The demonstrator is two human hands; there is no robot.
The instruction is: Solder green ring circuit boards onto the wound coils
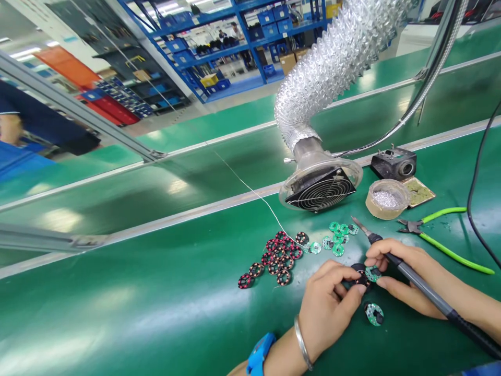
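My left hand [327, 305] pinches a dark ring-shaped motor stator [362, 281] between thumb and fingers. Beside it, my right hand [413, 269] grips a small round green circuit board [373, 273] at its fingertips. The same hand carries a soldering iron [417, 282], its tip pointing up and left, away from the stator. Board and stator overlap in view; whether they touch I cannot tell. Just below my fingers lies another round circuit board [374, 314] with a black part on it. Several coil-wound stators [280, 256] and several green boards [338, 239] lie farther left and beyond.
A fume extractor hood [321, 183] on a silver duct [332, 68] hangs over the bench. Solder wire [258, 196] runs down to the parts. At the right are a round tub [387, 199], a black iron holder [393, 163], green-handled cutters [446, 236] and a black cable [475, 183].
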